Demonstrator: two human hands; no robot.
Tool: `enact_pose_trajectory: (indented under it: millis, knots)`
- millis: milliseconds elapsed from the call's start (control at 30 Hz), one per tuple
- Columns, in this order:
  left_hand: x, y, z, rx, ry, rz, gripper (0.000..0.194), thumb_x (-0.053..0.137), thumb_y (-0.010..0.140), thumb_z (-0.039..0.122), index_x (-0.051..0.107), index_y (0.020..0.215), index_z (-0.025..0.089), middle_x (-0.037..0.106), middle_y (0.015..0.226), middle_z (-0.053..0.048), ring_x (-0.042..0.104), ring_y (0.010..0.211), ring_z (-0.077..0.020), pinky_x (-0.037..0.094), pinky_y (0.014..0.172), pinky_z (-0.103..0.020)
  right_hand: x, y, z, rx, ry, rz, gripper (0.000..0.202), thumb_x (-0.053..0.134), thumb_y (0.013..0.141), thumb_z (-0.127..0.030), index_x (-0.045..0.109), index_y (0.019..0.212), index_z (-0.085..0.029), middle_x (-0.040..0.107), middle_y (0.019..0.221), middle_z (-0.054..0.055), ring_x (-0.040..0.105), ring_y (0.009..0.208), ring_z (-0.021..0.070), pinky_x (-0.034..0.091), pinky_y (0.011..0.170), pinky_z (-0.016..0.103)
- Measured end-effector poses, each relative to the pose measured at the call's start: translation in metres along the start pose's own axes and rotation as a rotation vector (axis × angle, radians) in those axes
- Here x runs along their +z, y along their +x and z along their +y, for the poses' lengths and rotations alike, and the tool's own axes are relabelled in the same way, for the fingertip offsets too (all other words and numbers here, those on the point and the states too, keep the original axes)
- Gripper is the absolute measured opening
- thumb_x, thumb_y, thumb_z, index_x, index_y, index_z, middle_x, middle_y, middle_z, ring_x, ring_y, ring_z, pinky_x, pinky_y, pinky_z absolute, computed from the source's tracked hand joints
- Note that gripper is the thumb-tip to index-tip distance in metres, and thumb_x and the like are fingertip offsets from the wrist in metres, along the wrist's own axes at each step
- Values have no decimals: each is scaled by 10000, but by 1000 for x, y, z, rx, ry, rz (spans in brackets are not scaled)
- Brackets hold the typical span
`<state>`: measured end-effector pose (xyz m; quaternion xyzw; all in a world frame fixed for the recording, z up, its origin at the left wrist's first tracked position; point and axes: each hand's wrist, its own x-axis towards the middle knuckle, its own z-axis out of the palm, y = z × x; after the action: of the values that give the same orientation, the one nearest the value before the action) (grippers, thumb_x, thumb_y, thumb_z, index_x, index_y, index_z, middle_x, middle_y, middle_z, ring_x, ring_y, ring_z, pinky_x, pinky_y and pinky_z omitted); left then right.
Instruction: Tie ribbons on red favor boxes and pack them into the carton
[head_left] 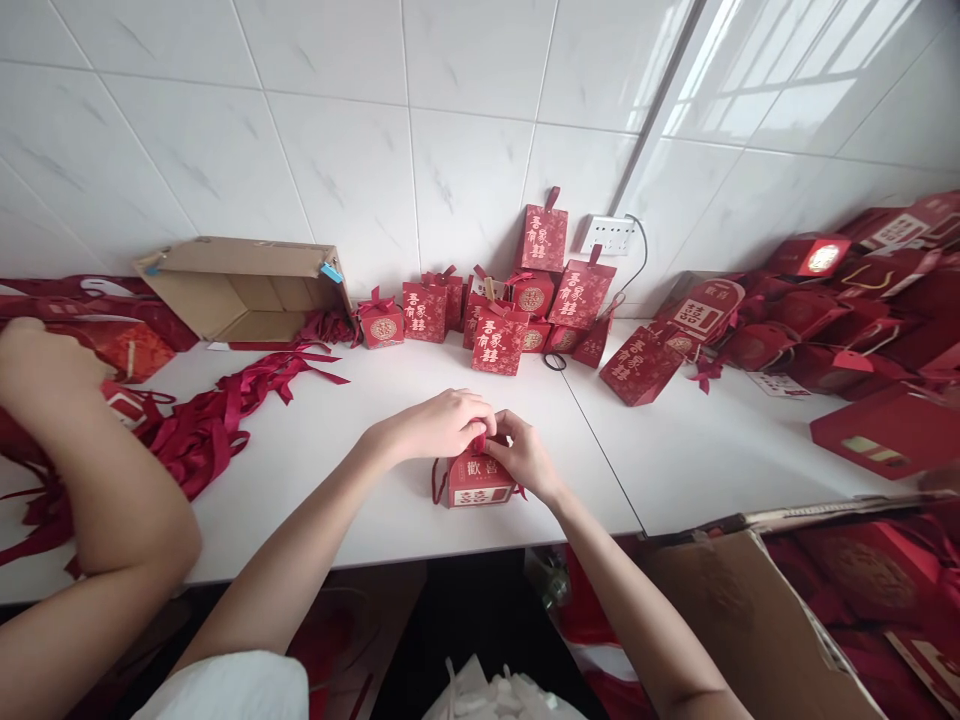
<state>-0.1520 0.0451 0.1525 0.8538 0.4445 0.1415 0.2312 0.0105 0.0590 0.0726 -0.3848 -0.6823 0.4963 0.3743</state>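
White cloth sleeve [225, 690] is closest, at the btm edge. Past it, on the smooth white table [337, 500], sits a small red card box [461, 472] w/ a pale strip & Chinese letters on its front. It stands upright near the table's front edge, w/ a dark red cord loop [435, 482] by its left side.

L hand [448, 425] looks pinched tight on a shiny red ribbon [481, 438] at the box top. R hand [525, 460] has thumb & finger bent w/ a small gap, tips by the same ribbon; can't tell if they've got hold of it.

Box is right under both hands & a bit toward the body. Its long side looks to go L to R. Neither hand is clearly nearer, b/c they meet at the top; R thumb covers the top R corner.

Hard to see: fingers hide most of the ribbon & the box top; box back is hidden too. Co-worker's hand [52, 375] is cut off at the far L, so can't tell what it has. Big brown carton [720, 590], low R, is cut off too.
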Motion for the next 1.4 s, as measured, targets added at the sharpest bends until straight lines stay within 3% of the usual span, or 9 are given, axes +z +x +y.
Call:
enact_pose_trajectory:
  millis: [133, 333, 567, 733, 867, 1100, 1400]
  knots:
    - [2, 9, -13, -50, -61, 46, 208, 426, 805, 224, 633, 830, 222, 639, 877, -20, 569, 868, -191, 427, 788, -290, 1, -1, 1, 40, 94, 30, 302, 642, 681, -325, 380, 794, -227, 667, 695, -28, 584, 649, 151, 453, 641, 298]
    - [25, 6, -37, -158, -248, 170, 145, 493, 779, 288, 592, 827, 194, 634, 887, -23, 588, 833, -171, 458, 783, -285, 3, -3, 7, 49, 216, 66, 431, 689, 654, -462, 340, 770, -238, 671, 707, -6, 625, 691, 182, 463, 621, 301]
    - [53, -19, -32, -108, -194, 301, 165, 465, 822, 246, 623, 816, 196, 621, 929, -47, 545, 951, -196, 433, 864, -321, 7, -6, 11, -17, 162, 143, 283, 642, 701, -383, 421, 772, -221, 618, 753, 9, 593, 724, 164, 474, 681, 304]
    - [74, -25, -22, -187, -192, 416, 133, 539, 809, 283, 627, 833, 186, 620, 985, -55, 506, 986, -217, 404, 907, -361, 12, -9, 9, -42, 14, 244, 143, 581, 707, -284, 463, 744, -213, 561, 743, -7, 545, 686, 141, 459, 679, 293]
    - [87, -22, -22, -244, -205, 525, 227, 461, 878, 309, 638, 798, 191, 619, 983, -60, 509, 976, -216, 396, 904, -383, 8, -11, 4, -38, -23, 195, 154, 585, 741, -335, 505, 753, -204, 580, 748, 6, 546, 693, 147, 455, 679, 291]
    - [91, -20, -28, -221, -413, 564, 182, 494, 849, 314, 643, 855, 210, 591, 957, -45, 519, 1010, -205, 431, 912, -349, -2, -9, 1, -48, -58, 67, 164, 592, 773, -355, 576, 763, -193, 599, 748, 8, 555, 711, 149, 451, 697, 288]
    - [90, -14, -24, -289, -507, 565, 250, 451, 844, 324, 623, 705, 207, 578, 933, -32, 526, 1002, -200, 412, 928, -337, -2, -9, 6, -107, -157, 134, 107, 566, 811, -302, 581, 778, -202, 609, 744, 3, 573, 712, 157, 460, 706, 302]
